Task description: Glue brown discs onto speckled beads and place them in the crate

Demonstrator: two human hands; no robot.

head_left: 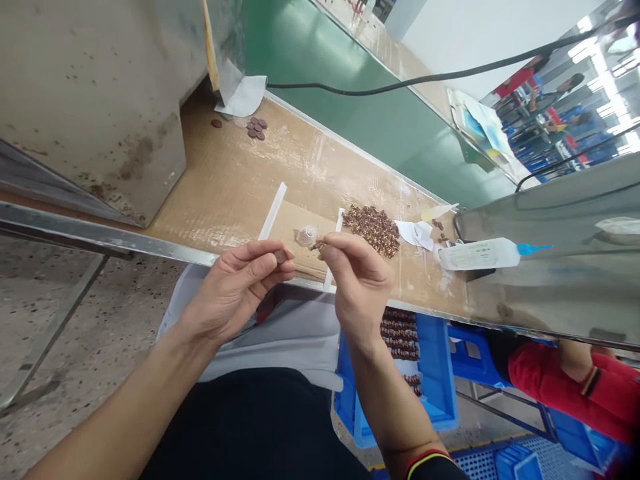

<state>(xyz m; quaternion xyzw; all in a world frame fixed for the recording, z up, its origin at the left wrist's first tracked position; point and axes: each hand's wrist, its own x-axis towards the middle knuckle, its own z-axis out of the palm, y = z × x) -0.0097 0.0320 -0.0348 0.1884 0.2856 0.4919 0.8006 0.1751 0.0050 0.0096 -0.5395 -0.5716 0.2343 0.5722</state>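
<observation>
My left hand (245, 283) is closed in a pinch on a small brown disc (281, 257), held above the bench's front edge. To its right, my right hand (357, 280) pinches a tiny dark piece (318, 245) between thumb and forefinger; its exact kind is too small to make out. Just beyond the fingertips, a small clear round dish (307, 235) sits on a cardboard sheet (295, 217) taped down with white strips. Right of the sheet lies a heap of small brown and gold pieces (374, 228).
Several brown discs (257, 127) lie at the far left beside a stained metal housing (100, 100). A white squeeze bottle (480, 255) with a blue tip lies right. Below the bench stands a blue crate (435, 360) with rows of brown pieces. A person's red sleeve (560, 383) is at right.
</observation>
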